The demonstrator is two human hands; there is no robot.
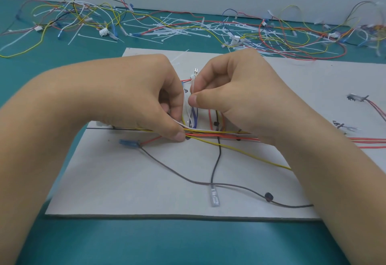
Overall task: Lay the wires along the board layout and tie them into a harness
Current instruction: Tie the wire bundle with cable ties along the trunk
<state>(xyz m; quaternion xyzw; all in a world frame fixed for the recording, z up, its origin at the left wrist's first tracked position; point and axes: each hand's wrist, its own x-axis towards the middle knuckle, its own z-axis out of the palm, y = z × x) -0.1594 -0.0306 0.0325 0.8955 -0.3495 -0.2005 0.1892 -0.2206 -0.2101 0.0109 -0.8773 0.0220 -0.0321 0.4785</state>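
Note:
A grey layout board [129, 181] lies on the teal table. Red, yellow, black and blue wires run across its middle as a bundle [211, 135]. My left hand [146, 93] pinches the bundle between thumb and fingers at the centre of the board. My right hand [234, 89] pinches a white cable tie [193, 86] that stands upright just above the bundle; its lower part loops down by the blue wires. A black wire with a clear terminal [214, 198] and a grey wire with a blue terminal [128, 142] trail toward the near edge.
Loose coloured wires [79, 16] lie tangled at the back left, with spare white cable ties [169, 32] at the back centre and more wires [313, 39] at the back right. Red wires [371, 140] leave the board's right side. A white wall stands behind the table.

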